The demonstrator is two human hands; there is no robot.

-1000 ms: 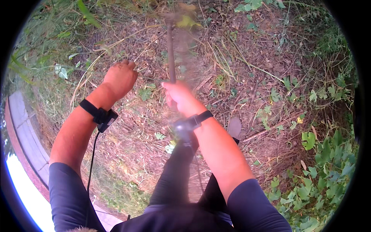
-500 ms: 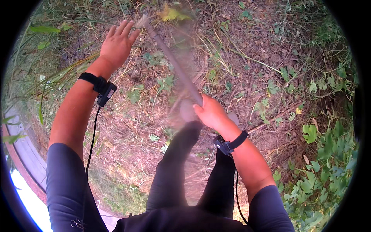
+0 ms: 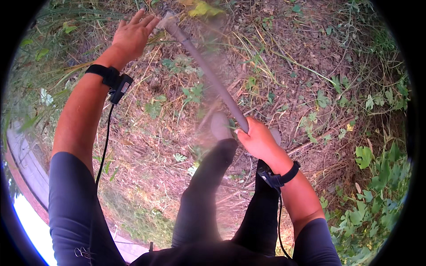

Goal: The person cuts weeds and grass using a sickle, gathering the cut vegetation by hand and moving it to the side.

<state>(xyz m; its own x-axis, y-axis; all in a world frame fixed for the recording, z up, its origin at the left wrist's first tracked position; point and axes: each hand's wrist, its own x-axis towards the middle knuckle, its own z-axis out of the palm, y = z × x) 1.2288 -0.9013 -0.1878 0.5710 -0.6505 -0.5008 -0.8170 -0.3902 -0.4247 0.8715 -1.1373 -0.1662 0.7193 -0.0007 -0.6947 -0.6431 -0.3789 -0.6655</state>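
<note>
My right hand (image 3: 259,138) is wrapped round the lower end of a straight grey-brown tool handle (image 3: 208,73). The handle slants up and left to a pale socket (image 3: 168,21) at its far end. What kind of head the tool has cannot be made out; it is hidden or blurred near the upper edge. My left hand (image 3: 132,37) is stretched out with fingers spread, back upward, beside that far end and over long grass (image 3: 88,22). Nothing shows in its grip.
Dry cut stalks and low weeds cover the ground (image 3: 284,102). My feet stand below the handle, one shoe (image 3: 220,125) near it. Leafy vines (image 3: 377,190) grow at the right. A paved strip (image 3: 29,164) runs along the left, and a yellow leaf (image 3: 205,9) is at the top.
My left hand has moved slightly farther up and left. My right hand, still on the handle, sits a little lower and farther right; the view has also shifted slightly.
</note>
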